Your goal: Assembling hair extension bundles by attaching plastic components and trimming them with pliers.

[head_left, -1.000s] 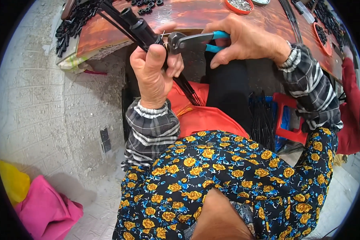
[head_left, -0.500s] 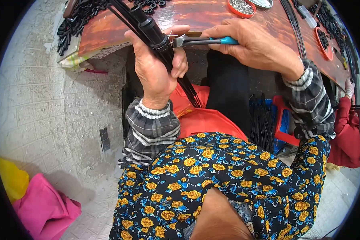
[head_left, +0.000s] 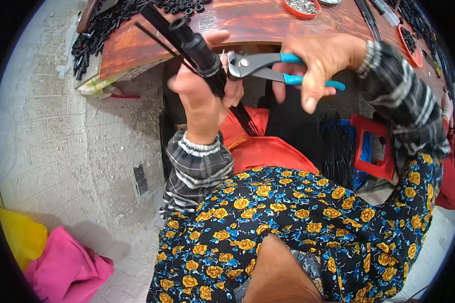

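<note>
My left hand (head_left: 202,96) grips a black rod assembly (head_left: 199,50) with a thick cylindrical sleeve and thin black rods running up to the left and down past my wrist. My right hand (head_left: 318,63) holds blue-handled end-cutting pliers (head_left: 268,68), whose metal jaws sit right beside the sleeve at my left thumb. Both hands are raised in front of a reddish-brown wooden table (head_left: 247,22).
Heaps of small black parts (head_left: 98,35) cover the table's left end. A red dish of small metal pieces (head_left: 302,7) and another red tray (head_left: 412,43) sit on it. A red stool (head_left: 376,146) and a bundle of black rods (head_left: 336,151) stand below. Pink and yellow cloth (head_left: 60,262) lies on the floor.
My right hand has drawn back to the right and turned the pliers, so the handles now spread apart. My left hand has lifted the rod assembly slightly toward me.
</note>
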`<state>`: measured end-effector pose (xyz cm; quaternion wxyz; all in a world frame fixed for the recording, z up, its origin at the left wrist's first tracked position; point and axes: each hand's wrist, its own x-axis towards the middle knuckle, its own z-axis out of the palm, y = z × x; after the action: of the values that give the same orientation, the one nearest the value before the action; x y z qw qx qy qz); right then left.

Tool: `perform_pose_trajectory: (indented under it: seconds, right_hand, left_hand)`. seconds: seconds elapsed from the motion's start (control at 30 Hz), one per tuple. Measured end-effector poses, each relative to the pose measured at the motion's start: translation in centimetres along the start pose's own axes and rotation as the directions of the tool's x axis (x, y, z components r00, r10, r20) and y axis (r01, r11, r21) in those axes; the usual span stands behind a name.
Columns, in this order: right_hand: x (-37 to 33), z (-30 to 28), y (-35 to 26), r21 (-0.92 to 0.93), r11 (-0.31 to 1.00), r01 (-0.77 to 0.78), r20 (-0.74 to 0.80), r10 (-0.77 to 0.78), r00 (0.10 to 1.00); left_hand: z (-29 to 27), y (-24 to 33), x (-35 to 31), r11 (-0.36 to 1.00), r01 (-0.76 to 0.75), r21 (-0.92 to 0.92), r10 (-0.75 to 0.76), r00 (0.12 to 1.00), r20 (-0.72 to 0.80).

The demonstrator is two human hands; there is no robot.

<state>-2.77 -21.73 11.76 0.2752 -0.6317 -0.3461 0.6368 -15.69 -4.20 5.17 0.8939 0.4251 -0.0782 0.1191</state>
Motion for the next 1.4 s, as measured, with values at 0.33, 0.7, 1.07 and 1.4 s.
perform_pose_trajectory:
  seconds: [0.33, 0.7, 1.07, 1.4]
  right_hand:
    - [-0.2, 4.3, 0.2, -0.919, 0.362, -0.156, -0.392, -0.802, 0.451]
    - [-0.9, 1.8, 1.3, 0.146, 0.989, 0.003, 0.056, -0.011, 0.998]
    - [-1.7, 3.6, 1.3, -0.111, 0.989, 0.098, -0.455, -0.138, 0.880]
    - [-2.8, 5.2, -0.3, -0.863, 0.211, -0.458, -0.456, -0.714, 0.531]
  left_hand:
    - [-0.2, 0.2, -0.2, 0.988, 0.030, 0.149, -0.021, 0.998, -0.059]
    - [0.1, -0.1, 0.1, 0.979, 0.083, 0.185, -0.093, 0.995, 0.043]
    - [0.6, 0.0, 0.8, 0.967, 0.002, 0.254, -0.027, 0.995, 0.095]
    - [1.2, -0.2, 0.9, 0.981, 0.111, 0.157, -0.103, 0.993, -0.060]
